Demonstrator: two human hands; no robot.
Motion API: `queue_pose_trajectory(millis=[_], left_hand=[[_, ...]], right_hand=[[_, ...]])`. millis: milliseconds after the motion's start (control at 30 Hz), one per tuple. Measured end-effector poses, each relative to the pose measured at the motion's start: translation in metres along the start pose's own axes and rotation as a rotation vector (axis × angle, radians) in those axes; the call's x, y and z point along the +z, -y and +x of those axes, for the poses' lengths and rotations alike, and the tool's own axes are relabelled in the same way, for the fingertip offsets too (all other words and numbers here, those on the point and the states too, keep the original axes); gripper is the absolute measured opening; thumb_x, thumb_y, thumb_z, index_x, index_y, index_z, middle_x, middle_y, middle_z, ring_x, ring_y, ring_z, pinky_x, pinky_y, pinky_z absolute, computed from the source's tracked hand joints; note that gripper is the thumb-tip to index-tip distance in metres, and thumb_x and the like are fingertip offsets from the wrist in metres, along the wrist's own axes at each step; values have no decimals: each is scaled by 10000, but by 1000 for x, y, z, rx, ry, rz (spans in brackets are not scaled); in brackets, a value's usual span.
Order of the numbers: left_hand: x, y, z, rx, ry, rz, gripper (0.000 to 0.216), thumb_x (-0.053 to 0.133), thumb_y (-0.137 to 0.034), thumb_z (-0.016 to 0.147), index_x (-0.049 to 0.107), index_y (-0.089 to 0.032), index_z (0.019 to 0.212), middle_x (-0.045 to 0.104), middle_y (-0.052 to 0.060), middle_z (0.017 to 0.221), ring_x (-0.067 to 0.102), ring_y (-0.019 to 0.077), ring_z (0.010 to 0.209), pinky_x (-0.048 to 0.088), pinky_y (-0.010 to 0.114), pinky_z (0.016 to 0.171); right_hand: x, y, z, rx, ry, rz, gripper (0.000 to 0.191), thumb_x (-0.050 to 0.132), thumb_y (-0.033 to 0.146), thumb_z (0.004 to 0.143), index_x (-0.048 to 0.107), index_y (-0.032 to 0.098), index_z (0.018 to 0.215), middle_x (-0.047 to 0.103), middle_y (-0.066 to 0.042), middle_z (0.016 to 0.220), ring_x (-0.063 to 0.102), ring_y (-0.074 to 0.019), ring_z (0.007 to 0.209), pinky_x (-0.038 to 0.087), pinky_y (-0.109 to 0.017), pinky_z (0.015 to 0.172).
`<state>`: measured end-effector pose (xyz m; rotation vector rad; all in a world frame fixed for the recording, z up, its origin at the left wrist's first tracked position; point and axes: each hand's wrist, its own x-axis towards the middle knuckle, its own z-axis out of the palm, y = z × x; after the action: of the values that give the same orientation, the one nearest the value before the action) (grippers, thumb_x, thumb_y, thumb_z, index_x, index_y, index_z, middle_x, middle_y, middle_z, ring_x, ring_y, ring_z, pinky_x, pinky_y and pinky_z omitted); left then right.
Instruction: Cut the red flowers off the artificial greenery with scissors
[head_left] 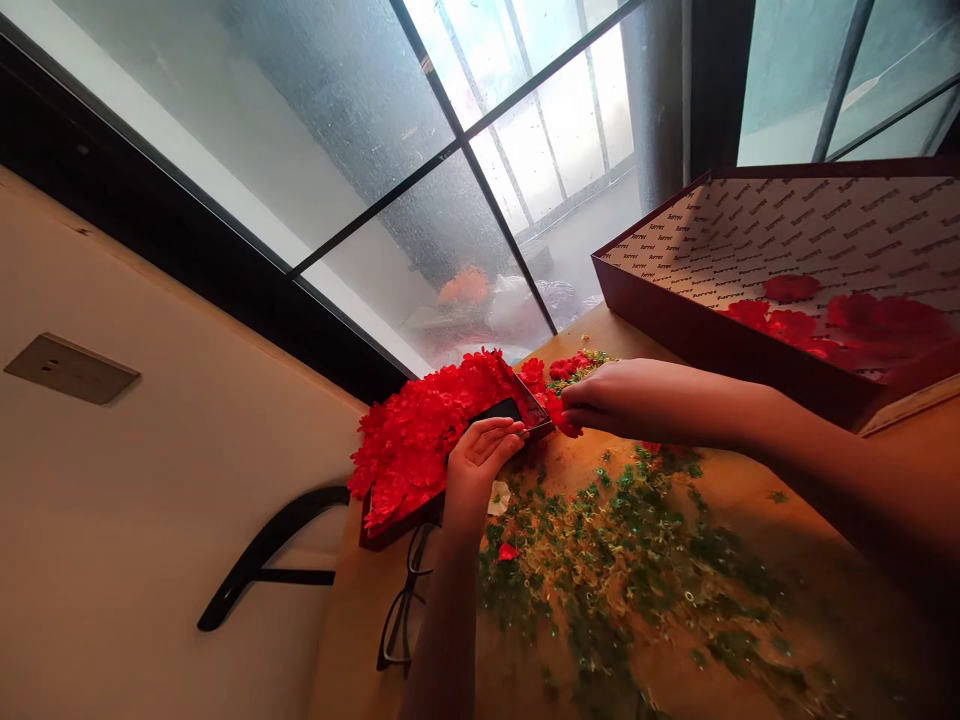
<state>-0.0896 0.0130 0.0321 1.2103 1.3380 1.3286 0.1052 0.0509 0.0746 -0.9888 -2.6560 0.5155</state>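
Note:
A dark red tray [390, 530] heaped with red fabric petals [420, 430] lies at the far end of the wooden table [750, 500]. My left hand [480, 455] rests on the tray's near edge, fingers curled against it. Reaching in from the right, my right hand [622, 398] pinches a red petal [564, 418] at the tray's corner. A few loose red petals [559, 370] lie just beyond that hand.
Green and yellow bits [622, 560] litter the tabletop. A pair of glasses [401, 610] lies by my left forearm. A dark red box [720, 340] lined with printed paper holds red petals at right. A window [450, 180] runs behind the table.

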Motion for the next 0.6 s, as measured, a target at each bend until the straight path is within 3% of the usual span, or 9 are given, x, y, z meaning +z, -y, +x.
queue_pose_trajectory(millis=[367, 600], left_hand=[[-3, -3, 1, -110, 9, -214, 227, 675, -156, 545, 579, -154, 751, 652, 9, 722, 616, 121, 695, 481, 232, 694], [-7, -2, 1, -121, 19, -241, 221, 669, -151, 557, 579, -157, 758, 649, 3, 729, 611, 106, 699, 483, 205, 686]], right_hand=[[-2, -11, 0, -91, -2, 83, 282, 331, 265, 815, 579, 158, 734, 547, -18, 640, 427, -87, 526, 262, -235, 488], [-4, -8, -2, -64, -7, 69, 270, 344, 259, 812, 579, 162, 721, 551, -16, 634, 423, -81, 506, 260, -233, 483]])
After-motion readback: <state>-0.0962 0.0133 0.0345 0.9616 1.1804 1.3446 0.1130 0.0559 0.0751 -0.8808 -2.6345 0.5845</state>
